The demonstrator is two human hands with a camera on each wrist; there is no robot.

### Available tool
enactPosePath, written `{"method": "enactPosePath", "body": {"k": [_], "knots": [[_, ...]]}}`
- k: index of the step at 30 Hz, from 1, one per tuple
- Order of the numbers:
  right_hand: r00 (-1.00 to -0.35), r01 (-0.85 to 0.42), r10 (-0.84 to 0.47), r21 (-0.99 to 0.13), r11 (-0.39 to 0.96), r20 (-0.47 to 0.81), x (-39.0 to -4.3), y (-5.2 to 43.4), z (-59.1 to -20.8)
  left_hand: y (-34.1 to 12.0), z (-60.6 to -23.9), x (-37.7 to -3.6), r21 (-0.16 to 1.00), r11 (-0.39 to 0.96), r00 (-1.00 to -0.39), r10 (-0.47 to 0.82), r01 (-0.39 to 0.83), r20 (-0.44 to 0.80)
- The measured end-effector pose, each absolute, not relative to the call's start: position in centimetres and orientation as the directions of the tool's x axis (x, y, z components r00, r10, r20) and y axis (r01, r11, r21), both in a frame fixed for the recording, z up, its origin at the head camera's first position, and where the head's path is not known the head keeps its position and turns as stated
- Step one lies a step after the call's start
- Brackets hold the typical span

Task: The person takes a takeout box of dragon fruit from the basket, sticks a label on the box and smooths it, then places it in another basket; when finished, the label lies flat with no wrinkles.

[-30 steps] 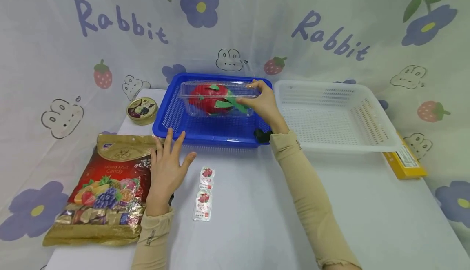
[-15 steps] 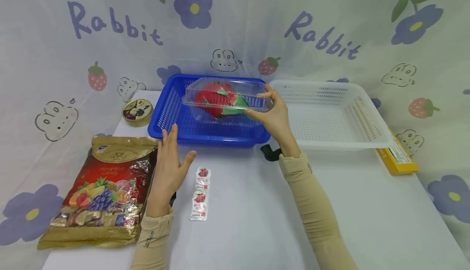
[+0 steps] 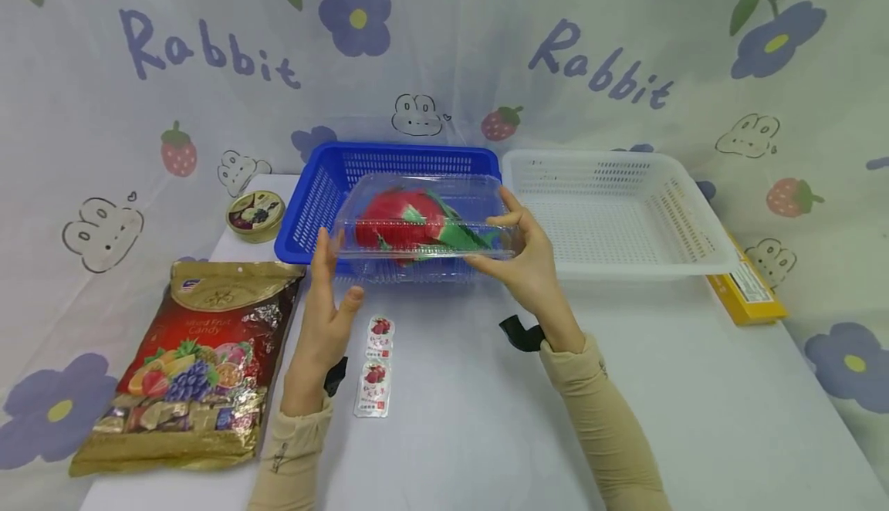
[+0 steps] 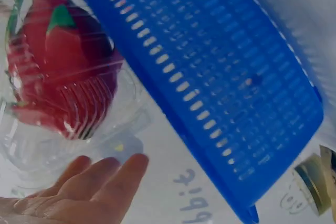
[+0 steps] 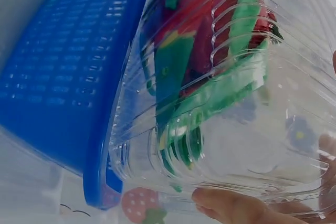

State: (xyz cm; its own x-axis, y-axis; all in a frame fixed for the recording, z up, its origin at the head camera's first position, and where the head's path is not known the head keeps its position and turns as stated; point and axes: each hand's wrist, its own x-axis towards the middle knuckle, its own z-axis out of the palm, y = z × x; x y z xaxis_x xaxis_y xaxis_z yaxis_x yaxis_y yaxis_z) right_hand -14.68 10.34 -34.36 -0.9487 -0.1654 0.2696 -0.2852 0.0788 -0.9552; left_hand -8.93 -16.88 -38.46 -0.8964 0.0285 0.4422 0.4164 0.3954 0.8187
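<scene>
A clear plastic clamshell box [image 3: 417,252] with a red and green dragon fruit [image 3: 399,218] inside is held up over the front part of the blue basket [image 3: 295,221]. My right hand [image 3: 531,260] grips its right end, thumb at the front and fingers behind. At the left end my left hand [image 3: 325,326] is raised with straight fingers, close beside the box; whether they touch it I cannot tell. The right wrist view shows the ribbed lid [image 5: 231,40] near the right fingertips. In the left wrist view the left fingers [image 4: 123,182] lie just off the box's end.
A white basket [image 3: 597,272] stands right of the blue one, with a yellow box [image 3: 746,295] at its side. On the left are a round gold tin [image 3: 255,218] and a bag of mixed fruit candy [image 3: 194,372]. A pair of small dragon-fruit packets [image 3: 373,372] lies in front.
My right hand has lifted the clear box from inside the blue basket and brought it toward me. My left hand has turned edge-on, beside the box's left end.
</scene>
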Motion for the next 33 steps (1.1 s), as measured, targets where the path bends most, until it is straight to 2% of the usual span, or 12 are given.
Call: {"method": "enactPosePath", "body": {"k": [4,10,14,17,21,29,33], "knots": [[-0.922,-0.363,-0.162,-0.931,0.045,0.352,-12.4,11.4,-34.7,-16.8,-37.9,-8.5,0.855,0.347,-0.919,0.054,0.385,0.391],[-0.911,-0.392,-0.136,-0.92,-0.007,0.389,-9.6,13.4,-35.3,-16.0,-37.2,-7.9,0.868,0.328,-0.927,0.166,0.372,0.335],[-0.867,-0.481,-0.141,-0.877,-0.01,0.478,-7.9,14.7,-35.8,-15.2,-36.8,-7.1,0.882,0.311,-0.927,0.242,0.355,0.288],[-0.833,-0.542,-0.16,-0.839,0.049,0.529,-6.6,15.4,-36.1,-14.4,-36.6,-6.3,0.892,0.331,-0.939,0.258,0.307,0.227],[-0.845,-0.529,-0.17,-0.839,0.127,0.507,-5.0,16.0,-36.2,-13.3,-36.5,-5.3,0.891,0.381,-0.958,0.236,0.247,0.165],[-0.867,-0.498,-0.185,-0.796,0.344,0.462,-3.2,16.8,-36.6,-11.7,-37.2,-3.3,0.841,0.403,-0.932,0.197,0.36,0.304],[-0.885,-0.466,-0.186,-0.794,0.39,0.427,-2.6,17.1,-37.3,-11.2,-37.7,-2.5,0.836,0.407,-0.929,0.179,0.369,0.323]]}}
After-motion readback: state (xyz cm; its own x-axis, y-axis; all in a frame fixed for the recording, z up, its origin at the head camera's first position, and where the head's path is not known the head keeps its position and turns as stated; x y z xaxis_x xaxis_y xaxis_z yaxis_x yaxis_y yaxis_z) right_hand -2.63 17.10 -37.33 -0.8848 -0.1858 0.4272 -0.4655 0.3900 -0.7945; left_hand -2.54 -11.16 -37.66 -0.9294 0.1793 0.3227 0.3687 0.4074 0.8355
